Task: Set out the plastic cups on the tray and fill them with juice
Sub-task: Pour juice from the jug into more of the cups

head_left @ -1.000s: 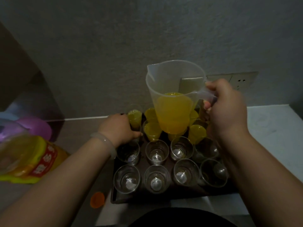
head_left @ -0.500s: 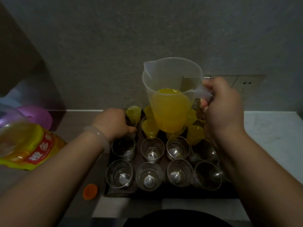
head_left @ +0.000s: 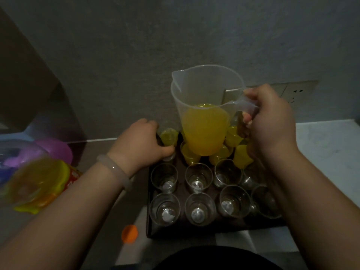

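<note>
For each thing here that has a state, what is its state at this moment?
Clear plastic jug: upright, held up, roughly half full of orange juice.
Right hand: grips the jug's handle.
Left hand: grips back-left filled cup.
Rear plastic cups: filled with juice.
Front two rows of clear plastic cups: empty, upright.
Round orange cap: lying loose on the counter.

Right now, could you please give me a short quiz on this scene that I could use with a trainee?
1. True or false: the right hand holds the jug by its handle, over the tray.
2. The cups in the two nearest rows are: A full of juice, B empty, C tipped over.
3. What does the left hand grip at the tray's far left corner?
Key: 1 true; 2 B; 3 a juice-filled cup.
</note>
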`<state>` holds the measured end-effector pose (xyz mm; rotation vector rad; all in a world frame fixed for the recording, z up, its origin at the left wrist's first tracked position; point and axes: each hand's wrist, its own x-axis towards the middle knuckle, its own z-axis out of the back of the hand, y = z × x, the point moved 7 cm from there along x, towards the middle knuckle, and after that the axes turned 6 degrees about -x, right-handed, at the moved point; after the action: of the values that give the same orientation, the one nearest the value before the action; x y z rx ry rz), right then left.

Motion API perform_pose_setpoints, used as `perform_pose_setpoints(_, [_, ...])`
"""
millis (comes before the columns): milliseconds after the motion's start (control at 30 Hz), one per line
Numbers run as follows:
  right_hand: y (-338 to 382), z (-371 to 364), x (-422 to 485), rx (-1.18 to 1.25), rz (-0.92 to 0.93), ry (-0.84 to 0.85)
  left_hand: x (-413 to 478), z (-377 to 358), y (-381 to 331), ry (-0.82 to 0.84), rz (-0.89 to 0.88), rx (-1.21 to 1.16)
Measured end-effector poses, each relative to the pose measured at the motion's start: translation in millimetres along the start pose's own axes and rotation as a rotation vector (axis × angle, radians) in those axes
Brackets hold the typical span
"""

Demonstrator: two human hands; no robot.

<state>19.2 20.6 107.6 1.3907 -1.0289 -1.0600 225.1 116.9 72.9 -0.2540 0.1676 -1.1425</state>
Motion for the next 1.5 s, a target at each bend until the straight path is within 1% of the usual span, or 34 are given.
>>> perform_pose_setpoints(100, [6.2, 1.3, -0.5, -0.026, -0.015, 0.010, -4.2, 14.9, 0.4, -0.051, -0.044, -0.058])
perform_pose_setpoints(200, [17.3, -2.3, 1.0, -0.110, -0.005, 0.071, -7.3, 20.7, 5.5, -0.065, -0.096, -0.086])
perform_pose_setpoints(300, [29.9, -7.1, 2.1, -0.332, 0.014, 0.137, -11.2, 23.6, 9.8, -0.064, -0.147, -0.103])
perform_pose_setpoints(433, [37.4, -19.1, 0.8, -0.481, -0.018, 0.230, -12.1, 26.6, 15.7, -0.050, -0.185, -0.046])
perform_pose_setpoints(667, [38.1, -46.7, -4.0, -0.674, 0.001, 0.278, -7.4, 25.9, 17.6, -0.030, -0.210, -0.018])
perform_pose_setpoints(833, [45.0, -63.5, -3.7, -0.849, 0.037, 0.273, -2.9, 23.8, 17.1, -0.018, -0.233, -0.015])
perform_pose_setpoints(1067, [57.2, -82.6, -3.6, -1.035, 0.100, 0.296, 2.6, 19.1, 16.7, 0.010, -0.249, -0.004])
perform_pose_setpoints(1200, [67.7, -92.6, -7.6, -1.189, 0.186, 0.367, 4.8, 17.7, 13.2, 0.024, -0.270, 0.000])
perform_pose_setpoints(1300, [71.0, -97.0, -7.2, -1.228, 0.199, 0.392, 7.1, 16.9, 11.5, 0.041, -0.272, 0.003])
perform_pose_setpoints(1500, [65.2, -97.9, -2.2, -1.198, 0.152, 0.358, 6.5, 14.8, 11.9, 0.045, -0.285, -0.009])
